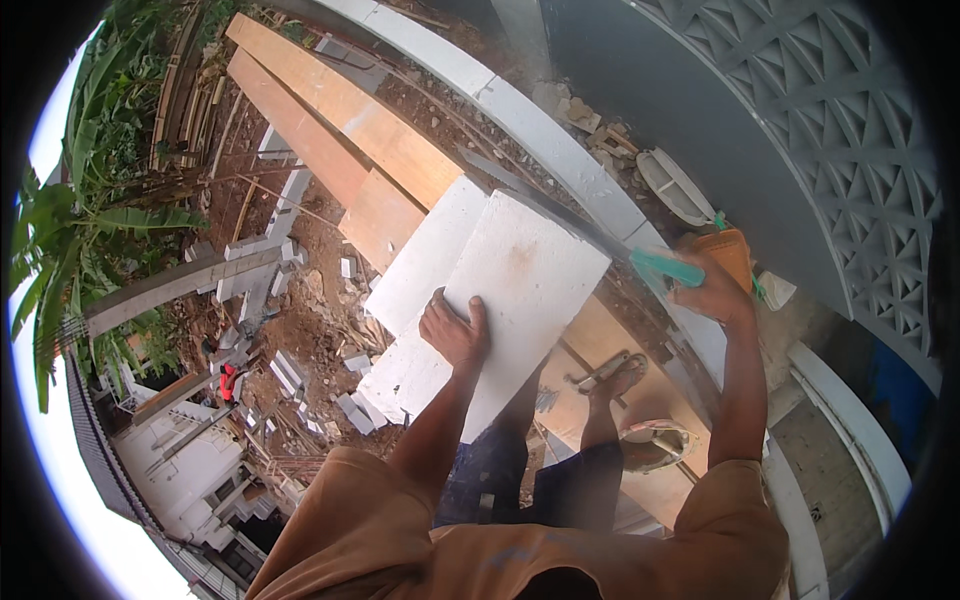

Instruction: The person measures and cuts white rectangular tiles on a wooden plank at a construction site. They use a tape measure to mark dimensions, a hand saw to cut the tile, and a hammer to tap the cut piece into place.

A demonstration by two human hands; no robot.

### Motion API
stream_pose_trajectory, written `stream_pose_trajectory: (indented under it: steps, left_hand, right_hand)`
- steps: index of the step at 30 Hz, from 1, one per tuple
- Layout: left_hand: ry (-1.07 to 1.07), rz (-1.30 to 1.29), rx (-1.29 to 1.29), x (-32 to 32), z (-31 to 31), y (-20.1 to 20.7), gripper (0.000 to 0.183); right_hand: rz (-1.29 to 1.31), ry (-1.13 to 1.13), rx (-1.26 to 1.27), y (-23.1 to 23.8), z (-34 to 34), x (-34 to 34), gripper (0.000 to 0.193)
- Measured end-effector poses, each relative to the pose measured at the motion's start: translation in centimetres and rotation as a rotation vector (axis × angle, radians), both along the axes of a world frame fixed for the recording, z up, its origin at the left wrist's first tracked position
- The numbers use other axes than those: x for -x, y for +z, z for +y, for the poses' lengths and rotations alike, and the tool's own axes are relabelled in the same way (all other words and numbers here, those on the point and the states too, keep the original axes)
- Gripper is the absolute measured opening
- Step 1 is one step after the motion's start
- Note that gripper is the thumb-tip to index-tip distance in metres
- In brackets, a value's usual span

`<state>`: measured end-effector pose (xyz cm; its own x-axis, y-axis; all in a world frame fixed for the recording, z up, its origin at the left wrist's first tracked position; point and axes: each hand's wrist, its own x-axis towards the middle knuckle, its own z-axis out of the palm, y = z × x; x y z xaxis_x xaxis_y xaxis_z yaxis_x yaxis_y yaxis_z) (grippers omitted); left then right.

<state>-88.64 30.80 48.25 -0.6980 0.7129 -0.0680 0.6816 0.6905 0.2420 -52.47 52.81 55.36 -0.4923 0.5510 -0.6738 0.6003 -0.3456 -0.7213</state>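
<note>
A large white block [530, 262] lies in front of me, partly overlapping another white slab [420, 262] to its left. My left hand [456, 332] rests on top of the block near its left edge, thumb apart from the bent fingers. My right hand [712, 288] is closed around the teal handle [667, 266] of a hand saw. The saw's long grey blade [570, 215] runs up and left along the block's far right edge. Whether its teeth are in the block, I cannot tell.
Long wooden boards [350, 110] stretch away beyond the blocks. My sandalled feet stand on a plywood plank [600, 335]. To the right are a block wall top [600, 200], a white tub [675, 187] and an orange container [727, 258]. Far below left, a person in red [229, 382] is among rubble.
</note>
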Motion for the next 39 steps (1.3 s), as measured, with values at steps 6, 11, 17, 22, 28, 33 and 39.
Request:
stream_pose_trajectory:
  steps: [6,11,17,22,28,33,39]
  left_hand:
    - [0.029,-0.017,-0.005,0.2,-0.8,0.6,0.069]
    - [0.022,-0.045,-0.015,0.1,0.5,0.9,0.069]
    - [0.027,-0.044,-0.01,0.2,0.4,0.7,0.07]
    - [0.036,-0.027,-0.029,0.5,-0.1,1.1,0.069]
    - [0.013,-0.082,-0.008,0.6,0.1,0.5,0.071]
    - [0.054,-0.033,-0.019,0.6,0.0,0.7,0.068]
    - [0.045,-0.081,-0.043,0.8,0.6,1.2,0.068]
  right_hand:
    - [0.119,0.037,-0.07,0.8,-0.5,-1.1,0.068]
    - [0.191,0.061,-0.264,-3.4,-1.5,-1.3,0.065]
    - [-0.127,0.072,-0.043,-1.8,0.2,2.5,0.061]
    - [0.101,0.026,-0.063,6.6,-1.6,-1.5,0.064]
    - [-0.21,0.274,-0.177,0.6,1.4,5.9,0.062]
    - [0.027,0.238,-0.161,6.0,1.6,4.4,0.067]
    - [-0.011,0.17,-0.102,6.4,0.8,5.4,0.067]
